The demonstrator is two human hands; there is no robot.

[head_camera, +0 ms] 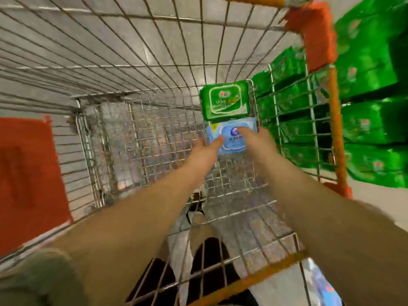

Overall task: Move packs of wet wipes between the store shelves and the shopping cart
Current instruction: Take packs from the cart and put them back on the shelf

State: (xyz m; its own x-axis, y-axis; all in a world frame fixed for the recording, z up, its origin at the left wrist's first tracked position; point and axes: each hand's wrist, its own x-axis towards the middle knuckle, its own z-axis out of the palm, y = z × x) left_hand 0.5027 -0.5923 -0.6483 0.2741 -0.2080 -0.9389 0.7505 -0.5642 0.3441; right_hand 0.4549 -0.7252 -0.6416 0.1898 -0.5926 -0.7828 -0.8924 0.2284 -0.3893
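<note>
The blue wipes pack (pixel 231 138) lies on the cart's wire floor (pixel 154 138) at the far right, just near of a green pack (pixel 225 102). The left hand (pixel 205 149) and right hand (pixel 256 138) pinch its sides; squeeze evenly and lift straight up, clear of the mesh. Green packs fill shelves (pixel 371 120) at right.

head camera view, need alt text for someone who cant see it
Both hands reach down into a wire shopping cart and hold a blue pack of wet wipes, the left hand at its left edge and the right hand at its right. A green pack lies on the cart floor just beyond it, and shelves of green packs stand past the cart's right side.
</note>
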